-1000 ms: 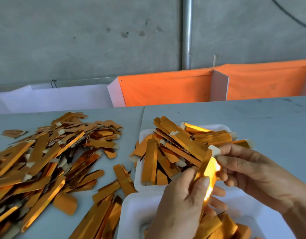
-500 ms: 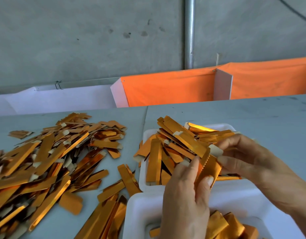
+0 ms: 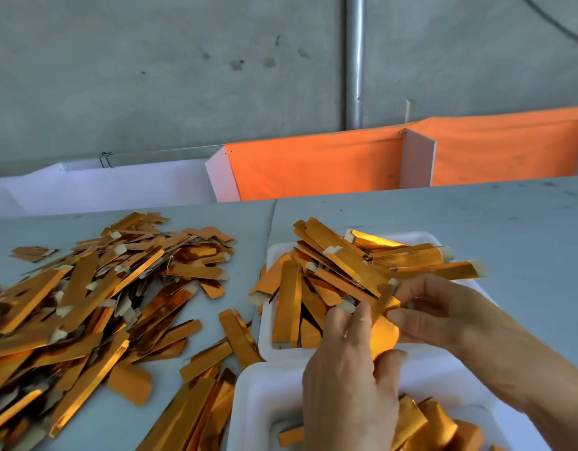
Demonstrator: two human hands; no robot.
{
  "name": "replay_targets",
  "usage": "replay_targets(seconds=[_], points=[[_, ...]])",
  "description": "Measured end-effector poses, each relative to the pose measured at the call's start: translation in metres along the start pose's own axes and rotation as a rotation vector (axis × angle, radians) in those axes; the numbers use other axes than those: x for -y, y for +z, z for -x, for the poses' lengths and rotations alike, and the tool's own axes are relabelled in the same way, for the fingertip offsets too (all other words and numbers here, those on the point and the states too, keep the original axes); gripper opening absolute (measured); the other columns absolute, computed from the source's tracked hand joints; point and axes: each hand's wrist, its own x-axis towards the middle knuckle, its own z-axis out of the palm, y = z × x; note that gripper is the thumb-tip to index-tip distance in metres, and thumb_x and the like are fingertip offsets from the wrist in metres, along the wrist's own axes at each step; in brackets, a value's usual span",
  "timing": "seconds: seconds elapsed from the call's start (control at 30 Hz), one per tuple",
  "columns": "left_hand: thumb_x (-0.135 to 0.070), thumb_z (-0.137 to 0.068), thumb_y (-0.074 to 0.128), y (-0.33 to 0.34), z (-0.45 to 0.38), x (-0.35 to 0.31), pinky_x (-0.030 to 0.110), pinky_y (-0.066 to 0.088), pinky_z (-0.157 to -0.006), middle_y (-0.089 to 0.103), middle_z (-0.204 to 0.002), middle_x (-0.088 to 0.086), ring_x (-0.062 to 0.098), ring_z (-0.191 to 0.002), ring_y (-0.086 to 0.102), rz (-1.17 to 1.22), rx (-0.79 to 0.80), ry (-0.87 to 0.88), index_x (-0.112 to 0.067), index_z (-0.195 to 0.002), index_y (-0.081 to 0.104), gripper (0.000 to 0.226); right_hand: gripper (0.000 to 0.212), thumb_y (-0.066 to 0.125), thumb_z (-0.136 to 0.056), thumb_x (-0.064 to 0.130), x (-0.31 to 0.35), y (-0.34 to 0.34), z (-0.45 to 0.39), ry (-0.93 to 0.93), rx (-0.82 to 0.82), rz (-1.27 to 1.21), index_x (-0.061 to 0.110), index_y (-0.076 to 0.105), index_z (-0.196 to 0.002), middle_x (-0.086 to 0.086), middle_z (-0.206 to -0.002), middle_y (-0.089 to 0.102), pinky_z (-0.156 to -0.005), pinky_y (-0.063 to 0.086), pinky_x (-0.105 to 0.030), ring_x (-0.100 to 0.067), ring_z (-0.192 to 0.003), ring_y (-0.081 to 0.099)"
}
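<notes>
Head view: the left hand point(image 3: 349, 382) and right hand point(image 3: 450, 323) hold one gold strip point(image 3: 383, 335) between them, over the near edge of the far tray point(image 3: 270, 255), just beyond the near tray point(image 3: 265, 395). Left fingers curl round its lower part, while the right thumb and fingers pinch its upper part. Both trays hold more such pieces, and a loose pile point(image 3: 85, 304) lies on the table point(image 3: 476, 222) to the left.
</notes>
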Motion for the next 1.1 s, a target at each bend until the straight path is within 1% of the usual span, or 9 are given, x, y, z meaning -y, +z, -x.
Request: replay_targets(seconds=[0.17,0.27,0.4,0.53,0.63,0.73,0.83,0.97,1.1], points=[[-0.048,-0.093,0.045,0.0,-0.002,0.0,0.013,0.035,-0.085,0.033,-0.119,-0.023,0.0,-0.108,0.043,-0.063,0.015,0.006,-0.04,-0.139,0.023,0.051,0.008,0.069,-0.08,0.005,-0.004,-0.004,-0.005,0.076,0.078,0.007,0.002,0.068,-0.087,-0.012,-0.091,0.073,-0.083,0.057,-0.039,-0.026,-0.085,0.071],[-0.045,-0.096,0.043,0.0,-0.002,-0.001,0.015,0.038,-0.09,0.042,-0.126,-0.023,0.0,-0.112,0.046,-0.065,0.035,0.003,-0.04,-0.138,0.025,0.046,0.01,0.064,-0.085,0.007,-0.01,-0.007,-0.007,0.085,0.111,0.015,0.005,0.072,-0.09,-0.01,-0.098,0.073,-0.087,0.056,-0.039,-0.025,-0.092,0.071],[-0.043,-0.096,0.045,-0.001,-0.001,0.0,0.018,0.042,-0.092,0.054,-0.117,-0.022,0.001,-0.106,0.051,-0.005,0.036,-0.005,-0.04,-0.133,0.034,0.039,0.024,0.068,-0.072,0.024,-0.013,-0.01,-0.006,0.057,0.154,-0.081,0.007,0.073,-0.089,-0.009,-0.106,0.07,-0.078,0.056,-0.029,-0.028,-0.096,0.068],[-0.039,-0.095,0.049,-0.001,-0.001,0.001,0.026,0.047,-0.092,0.057,-0.111,-0.018,0.004,-0.101,0.057,0.072,0.092,-0.01,-0.038,-0.132,0.037,0.039,0.01,0.068,-0.074,0.018,-0.013,-0.01,-0.006,-0.001,0.131,-0.021,0.014,0.074,-0.08,0.001,-0.102,0.071,-0.069,0.054,-0.02,-0.017,-0.088,0.069],[-0.042,-0.094,0.049,-0.002,-0.002,0.0,0.028,0.05,-0.088,0.057,-0.109,-0.015,0.007,-0.097,0.059,0.145,0.114,0.005,-0.037,-0.134,0.038,0.042,0.01,0.071,-0.07,0.017,-0.01,-0.012,-0.005,-0.043,0.125,0.0,0.014,0.073,-0.079,-0.005,-0.094,0.07,-0.066,0.053,-0.021,-0.018,-0.081,0.068],[-0.05,-0.091,0.047,-0.005,-0.001,-0.001,0.022,0.05,-0.077,0.055,-0.089,-0.015,0.007,-0.085,0.059,0.204,0.105,0.029,-0.036,-0.129,0.044,0.04,0.011,0.071,-0.07,0.013,-0.009,-0.013,-0.005,-0.07,0.145,-0.079,0.008,0.071,-0.079,-0.013,-0.082,0.068,-0.067,0.055,-0.024,-0.022,-0.075,0.068],[-0.05,-0.091,0.047,-0.005,-0.001,-0.003,0.02,0.049,-0.073,0.05,-0.074,-0.016,0.007,-0.076,0.056,0.194,0.104,0.028,-0.036,-0.124,0.05,0.035,0.016,0.074,-0.068,0.018,-0.011,-0.015,-0.005,-0.058,0.168,-0.115,0.006,0.071,-0.079,-0.018,-0.086,0.069,-0.073,0.056,-0.029,-0.029,-0.082,0.068],[-0.046,-0.096,0.041,-0.004,0.0,-0.004,0.027,0.05,-0.079,0.059,-0.084,-0.011,0.009,-0.082,0.06,0.117,0.085,0.035,-0.035,-0.12,0.051,0.028,0.024,0.082,-0.068,0.023,-0.011,-0.015,-0.005,-0.029,0.183,-0.119,0.006,0.072,-0.082,-0.02,-0.09,0.07,-0.078,0.057,-0.033,-0.033,-0.088,0.069],[-0.043,-0.099,0.03,-0.003,-0.001,-0.004,0.03,0.049,-0.082,0.064,-0.1,-0.008,0.01,-0.092,0.061,-0.04,0.11,0.062,-0.031,-0.123,0.046,0.032,0.012,0.071,-0.069,0.011,-0.009,-0.012,-0.005,-0.036,0.134,-0.055,0.006,0.071,-0.079,-0.016,-0.085,0.071,-0.077,0.059,-0.032,-0.029,-0.084,0.07]])
